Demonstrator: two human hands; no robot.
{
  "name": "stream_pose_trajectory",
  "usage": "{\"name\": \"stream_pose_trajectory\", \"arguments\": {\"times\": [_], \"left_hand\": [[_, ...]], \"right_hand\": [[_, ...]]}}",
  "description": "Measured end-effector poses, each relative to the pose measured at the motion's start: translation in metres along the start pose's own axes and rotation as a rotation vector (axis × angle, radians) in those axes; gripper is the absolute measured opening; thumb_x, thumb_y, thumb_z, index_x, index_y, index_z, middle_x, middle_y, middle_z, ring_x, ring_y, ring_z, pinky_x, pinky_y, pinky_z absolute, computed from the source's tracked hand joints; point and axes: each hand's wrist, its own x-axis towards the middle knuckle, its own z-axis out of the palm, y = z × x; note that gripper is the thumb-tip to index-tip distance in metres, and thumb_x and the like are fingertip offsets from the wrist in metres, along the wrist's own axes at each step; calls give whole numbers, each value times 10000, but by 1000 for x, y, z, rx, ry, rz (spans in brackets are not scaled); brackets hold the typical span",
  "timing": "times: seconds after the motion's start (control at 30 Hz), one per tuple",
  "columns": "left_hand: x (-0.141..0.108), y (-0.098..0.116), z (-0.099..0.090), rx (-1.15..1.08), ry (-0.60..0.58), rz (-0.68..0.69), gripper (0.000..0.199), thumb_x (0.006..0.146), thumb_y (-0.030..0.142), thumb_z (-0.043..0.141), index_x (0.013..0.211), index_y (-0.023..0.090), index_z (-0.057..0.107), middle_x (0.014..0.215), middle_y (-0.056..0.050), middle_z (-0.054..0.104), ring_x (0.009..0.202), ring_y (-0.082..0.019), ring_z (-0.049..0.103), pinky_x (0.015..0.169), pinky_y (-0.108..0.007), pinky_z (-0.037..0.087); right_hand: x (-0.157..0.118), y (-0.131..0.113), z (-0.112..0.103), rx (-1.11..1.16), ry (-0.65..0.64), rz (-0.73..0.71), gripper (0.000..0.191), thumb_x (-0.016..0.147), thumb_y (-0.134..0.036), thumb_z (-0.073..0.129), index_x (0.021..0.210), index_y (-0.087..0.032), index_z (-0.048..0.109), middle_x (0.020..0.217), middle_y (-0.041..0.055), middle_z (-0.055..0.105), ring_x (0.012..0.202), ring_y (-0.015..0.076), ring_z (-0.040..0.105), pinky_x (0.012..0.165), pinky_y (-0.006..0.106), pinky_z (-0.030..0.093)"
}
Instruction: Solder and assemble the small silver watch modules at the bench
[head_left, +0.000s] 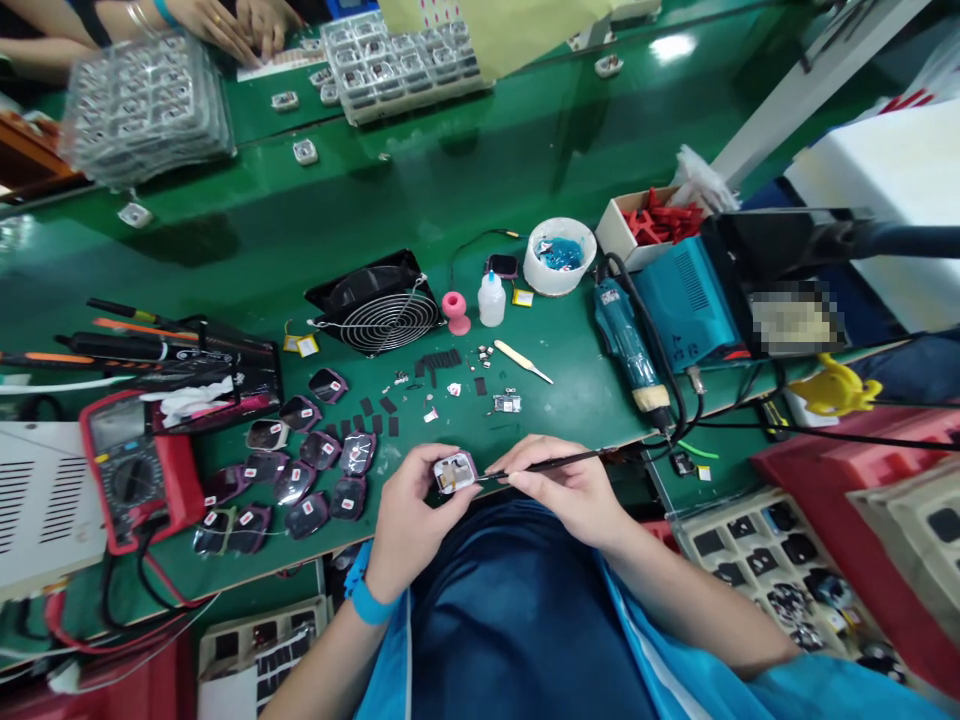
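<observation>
My left hand [414, 512] is closed on a small open watch case [454, 473] with a purplish rim. Pale inner parts show inside it. My right hand [568, 497] pinches slim black tweezers [562, 461], whose tip points left to the case's right edge; whether it touches is too small to tell. Left of my hands lie several watch units [294, 482] with dark, film-covered screens. Beyond my hands are small black pads [442, 360], a little circuit board [507, 402] and a cream-handled tool [517, 358].
A fan [382, 310], a pink stand [456, 313], a dropper bottle [491, 300] and a white tub [559, 258] stand farther back. An electric screwdriver [628, 345] lies right, a red multimeter [139, 470] left. Across the bench are a co-worker's hands [232, 25] and stacked trays [146, 105].
</observation>
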Motion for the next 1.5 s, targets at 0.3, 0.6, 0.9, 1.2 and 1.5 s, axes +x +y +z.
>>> {"name": "stream_pose_trajectory", "arguments": {"times": [0.3,0.6,0.9,1.2,1.5], "left_hand": [[-11,14,9,-607,-178,-400,372,807,438,845,1006,161,695,822,-46,738,668,-150,700,625,-242,592],[-15,25,12,-776,-204,-465,322,738,367,919,828,140,710,818,-85,784,593,-160,713,521,-212,557],[-20,21,12,-752,-206,-472,334,732,380,928,820,136,718,769,-69,778,612,-126,691,575,-198,553],[-21,19,9,-728,-257,-464,317,745,383,914,811,133,731,795,-82,781,629,-142,694,583,-221,542],[-21,21,9,-785,-294,-402,254,796,321,876,778,143,696,792,-47,755,626,-104,652,562,-189,484]], "right_hand": [[1,-1,-4,125,14,16,47,896,-225,790,936,-245,804,921,38,791,892,176,771,836,316,611],[1,5,-8,285,-5,204,168,799,-331,884,842,-217,769,854,27,801,798,186,779,766,340,642],[-1,4,-7,291,-53,208,197,790,-350,888,818,-220,744,821,23,797,767,198,783,735,364,645],[-2,5,-7,292,-89,208,147,805,-315,876,836,-222,766,853,33,810,793,207,793,756,377,655],[-9,-2,-2,221,-12,174,160,802,-337,878,816,-233,757,804,26,803,770,235,800,772,437,674]]}}
